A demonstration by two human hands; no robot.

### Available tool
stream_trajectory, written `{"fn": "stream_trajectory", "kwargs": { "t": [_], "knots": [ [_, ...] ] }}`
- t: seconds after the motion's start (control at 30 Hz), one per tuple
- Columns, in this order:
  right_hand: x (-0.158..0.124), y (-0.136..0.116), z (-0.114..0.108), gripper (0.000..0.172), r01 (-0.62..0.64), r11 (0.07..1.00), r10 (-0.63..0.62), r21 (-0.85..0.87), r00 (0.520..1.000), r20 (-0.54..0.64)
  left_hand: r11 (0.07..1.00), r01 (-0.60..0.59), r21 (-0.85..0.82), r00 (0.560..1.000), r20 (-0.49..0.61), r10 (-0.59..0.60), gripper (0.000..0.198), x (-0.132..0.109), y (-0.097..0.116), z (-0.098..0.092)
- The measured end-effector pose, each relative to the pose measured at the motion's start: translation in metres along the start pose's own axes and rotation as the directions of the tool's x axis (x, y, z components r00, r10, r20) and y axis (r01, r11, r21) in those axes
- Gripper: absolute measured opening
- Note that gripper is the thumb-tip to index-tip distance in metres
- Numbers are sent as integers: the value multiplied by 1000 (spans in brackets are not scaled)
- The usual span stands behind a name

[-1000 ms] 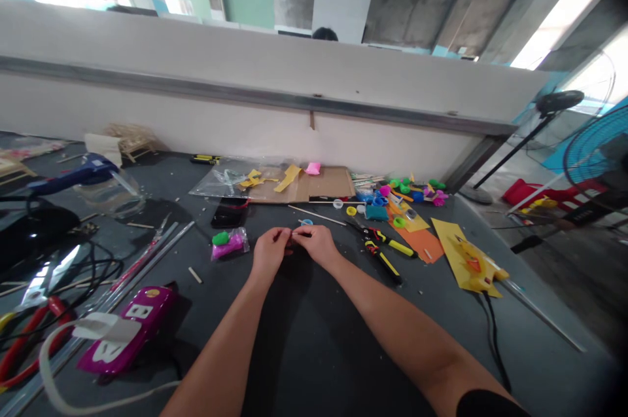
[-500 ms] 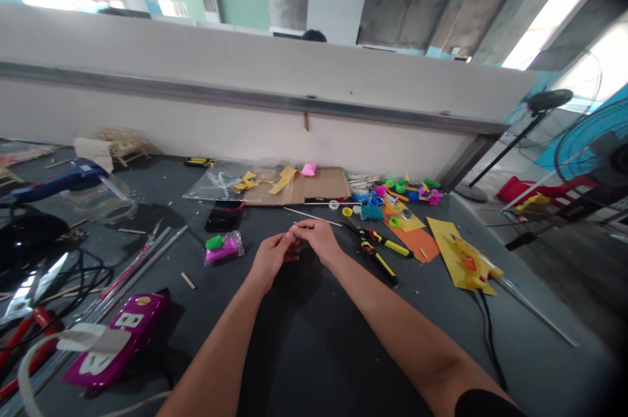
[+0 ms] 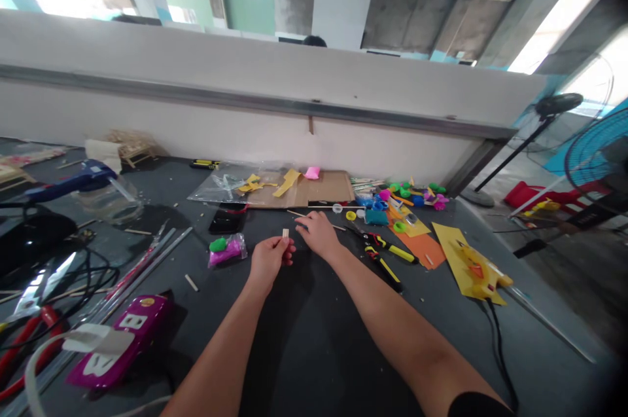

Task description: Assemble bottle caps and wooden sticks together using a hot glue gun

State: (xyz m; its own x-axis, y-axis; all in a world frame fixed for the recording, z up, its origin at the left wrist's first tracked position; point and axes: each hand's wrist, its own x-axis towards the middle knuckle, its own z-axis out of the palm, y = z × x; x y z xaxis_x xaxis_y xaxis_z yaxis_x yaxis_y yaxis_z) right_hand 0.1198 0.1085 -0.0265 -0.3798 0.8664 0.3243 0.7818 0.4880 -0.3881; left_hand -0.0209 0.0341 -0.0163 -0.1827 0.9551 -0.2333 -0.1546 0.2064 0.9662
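The left hand [image 3: 269, 262] grips a small wood stick [image 3: 285, 232] beside a bag of pink clay [image 3: 226, 253]. The right hand [image 3: 318, 235] is open above the dark bench [image 3: 220, 319].

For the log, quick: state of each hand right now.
Left hand: closed, pinching a short wooden stick.
Right hand: open, holding nothing visible.

We read a white letter B twice, on patches of the magenta plastic piece [image 3: 147, 320]. Other markings are too small for us to read.
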Motion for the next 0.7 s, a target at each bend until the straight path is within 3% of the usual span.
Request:
{"fn": "stream_trajectory", "kwargs": {
  "t": [0.1, 0.2, 0.27, 0.33, 0.4, 0.43, 0.57, 0.7],
  "knots": [
    [1, -1, 3, 17, 5, 999, -4, 36, 1000, -25, 1000, 5, 27, 1000, 12, -5, 28, 0, 0, 2],
    [0, -2, -6, 12, -51, 960, 90, 275, 988, -129, 1000, 11, 25, 999, 45, -12, 27, 0, -1, 1],
    [-2, -5, -15, 13, -117, 831, 211, 543, 971, -114, 1000, 20, 3, 998, 60, -21, 28, 1, -2, 0],
    [-6, -10, -22, 19, -198, 622, 299, 757, 954, 4, 999, 41, -29, 996, 78, -39, 28, 1, -2, -1],
    [-11, -16, -24, 23, -275, 462, 322, 843, 938, 130, 996, 65, -60, 992, 109, -58, 29, 0, -2, -2],
    [-13, -18, -24, 23, -300, 426, 322, 853, 932, 167, 995, 75, -71, 990, 127, -65, 30, -1, -1, -1],
    [-18, -24, -19, 19, -350, 441, 316, 826, 922, 222, 992, 79, -95, 980, 190, -60, 34, -4, 0, -1],
    [-18, -31, -17, 16, -346, 460, 342, 818, 919, 196, 994, 61, -95, 979, 199, -42, 41, -5, 0, 1]
  ]
}}
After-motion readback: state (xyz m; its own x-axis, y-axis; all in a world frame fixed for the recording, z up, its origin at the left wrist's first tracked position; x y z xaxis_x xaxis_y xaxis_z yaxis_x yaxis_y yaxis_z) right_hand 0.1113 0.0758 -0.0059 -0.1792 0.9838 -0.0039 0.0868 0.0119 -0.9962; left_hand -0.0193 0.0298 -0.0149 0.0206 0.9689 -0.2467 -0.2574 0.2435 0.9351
